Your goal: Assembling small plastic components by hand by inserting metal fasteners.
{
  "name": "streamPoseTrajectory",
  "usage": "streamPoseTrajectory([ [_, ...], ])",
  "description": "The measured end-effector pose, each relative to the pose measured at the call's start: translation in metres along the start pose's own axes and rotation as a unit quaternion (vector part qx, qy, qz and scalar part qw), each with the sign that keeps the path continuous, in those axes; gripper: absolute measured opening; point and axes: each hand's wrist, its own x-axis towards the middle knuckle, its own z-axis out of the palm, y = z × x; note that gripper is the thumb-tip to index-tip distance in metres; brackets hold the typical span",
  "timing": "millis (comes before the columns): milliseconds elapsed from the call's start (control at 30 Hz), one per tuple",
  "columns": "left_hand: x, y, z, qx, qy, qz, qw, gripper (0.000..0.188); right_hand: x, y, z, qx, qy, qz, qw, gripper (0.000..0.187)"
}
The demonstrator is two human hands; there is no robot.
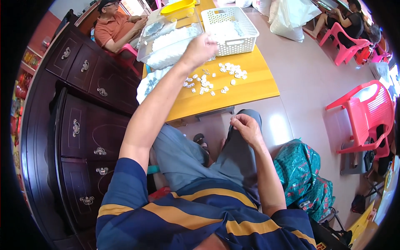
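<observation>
My left hand point(200, 51) is stretched out over the yellow table point(250, 89), at the near left corner of a white perforated basket point(235, 46). Its fingers are curled together, and whatever is between them is too blurred to name. Above my right knee, my right hand point(249, 130) pinches thumb against forefinger; anything in the pinch is too small to make out. Small white pieces with dark holes point(205, 85) lie scattered on the tabletop, with another cluster point(233, 71) nearer the basket. A clear plastic bin point(164, 54) heaped with white pieces stands left of the basket, partly behind my left forearm.
A yellow tray point(178, 7) rests at the table's far end. Dark wooden cabinets point(93, 121) line the left side. A person in an orange shirt point(116, 27) sits beyond them. Green plastic bags point(300, 175) and a pink chair point(364, 112) stand on the right.
</observation>
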Motion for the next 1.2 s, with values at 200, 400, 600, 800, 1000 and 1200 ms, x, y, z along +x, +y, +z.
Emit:
streamPoseTrajectory([
  [200, -0.053, -0.007, 0.017, 0.136, -0.047, 0.01, 0.99, 0.037, -0.001, 0.001, -0.003, -0.038, 0.013, -0.018, 0.999, 0.029],
  [400, -0.177, -0.043, 0.032, 0.102, -0.089, -0.107, 0.985, 0.026, -0.001, -0.007, 0.0, 0.038, -0.011, 0.022, 0.999, 0.03],
  [600, -0.273, -0.102, 0.036, -0.473, -0.029, -0.378, 0.795, 0.044, -0.001, -0.031, 0.011, 0.24, -0.001, 0.142, 0.96, 0.049],
  [800, -0.271, -0.144, 0.008, -0.596, 0.222, -0.327, 0.699, 0.034, 0.035, -0.023, 0.031, 0.411, -0.071, 0.216, 0.883, 0.05],
  [1000, -0.264, -0.15, 0.008, -0.578, 0.263, -0.362, 0.682, 0.025, 0.067, -0.003, 0.052, 0.419, 0.06, 0.224, 0.878, 0.032],
  [1200, -0.27, -0.144, 0.003, -0.548, 0.27, -0.401, 0.683, 0.024, 0.06, -0.012, 0.054, 0.408, 0.069, 0.194, 0.89, 0.028],
])
